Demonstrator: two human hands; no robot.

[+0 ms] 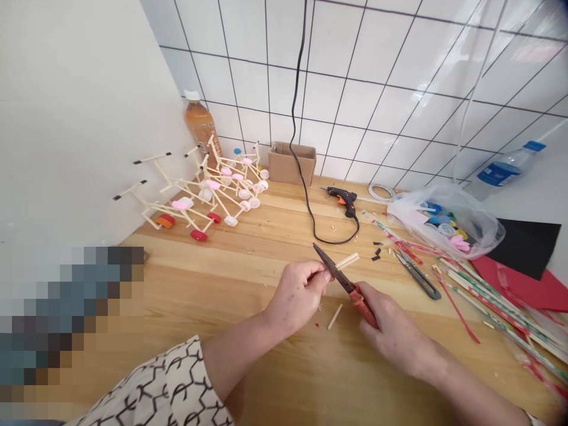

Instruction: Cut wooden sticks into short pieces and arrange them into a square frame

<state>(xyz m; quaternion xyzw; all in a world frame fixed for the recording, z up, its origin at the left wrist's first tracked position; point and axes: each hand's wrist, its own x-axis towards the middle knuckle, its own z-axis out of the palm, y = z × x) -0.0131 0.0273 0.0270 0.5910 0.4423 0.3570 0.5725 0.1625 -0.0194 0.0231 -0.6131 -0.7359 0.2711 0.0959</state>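
My left hand point(296, 296) is closed in a pinch on a short pair of wooden chopstick pieces point(348, 261), held just above the wooden table point(248, 361). My right hand point(390, 331) grips the red handles of scissors point(341, 278), whose dark blades cross the sticks close to my left fingertips. A small cut-off stick piece point(334, 316) lies on the table below the two hands.
Several chopstick-and-bottle-cap cart models point(208, 189) stand at the back left beside an orange drink bottle point(200, 124). A cardboard box point(291, 163), a glue gun point(344, 198) with its cord, tape, a plastic bag of caps point(448, 222), black scissors point(417, 273), wrapped chopsticks point(497, 302), red and black sheets lie right.
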